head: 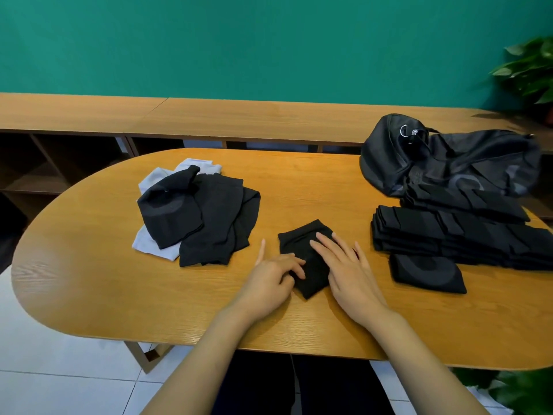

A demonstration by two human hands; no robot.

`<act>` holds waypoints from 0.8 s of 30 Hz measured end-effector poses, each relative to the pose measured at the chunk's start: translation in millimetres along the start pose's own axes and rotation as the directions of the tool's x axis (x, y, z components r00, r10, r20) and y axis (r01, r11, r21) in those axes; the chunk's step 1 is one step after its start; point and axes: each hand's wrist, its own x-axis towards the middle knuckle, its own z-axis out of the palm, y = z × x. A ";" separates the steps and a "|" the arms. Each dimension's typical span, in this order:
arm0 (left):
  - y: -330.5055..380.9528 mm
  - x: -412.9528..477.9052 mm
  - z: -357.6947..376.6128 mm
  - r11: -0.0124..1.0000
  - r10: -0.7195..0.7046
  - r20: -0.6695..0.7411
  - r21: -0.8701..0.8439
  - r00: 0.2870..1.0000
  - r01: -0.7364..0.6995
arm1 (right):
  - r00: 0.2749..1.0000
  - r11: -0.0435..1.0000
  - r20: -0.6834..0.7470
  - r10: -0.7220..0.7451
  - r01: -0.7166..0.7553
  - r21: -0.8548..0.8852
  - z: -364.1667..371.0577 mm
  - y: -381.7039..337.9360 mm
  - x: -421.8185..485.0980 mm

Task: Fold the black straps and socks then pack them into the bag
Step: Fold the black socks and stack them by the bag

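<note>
Sock (299,236), black, is lying in the middle of the surface (149,289), right hand (347,265) pressing it with straight fingers, left hand (269,277) pinching its left edge; squaring edges and creasing firmly is looking wise.

At the centre of the frame the folded cloth (302,250) is showing plain black. Left of centre, the pile (197,211) is showing black pieces, one with a curved grey band, over pale grey ones. At right the stack (449,235) is showing black, its nearest piece (428,272) carrying a grey ring. The bag (449,163) is looking black, perhaps with faint grey print. The table (119,295) is showing orange-brown wood grain.
</note>
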 end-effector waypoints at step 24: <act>-23.6 -4.6 -19.0 0.989 -0.118 0.073 0.094 0.990 0.110 | 0.998 0.990 0.061 0.020 -0.029 0.142 -20.5 4.8 -24.0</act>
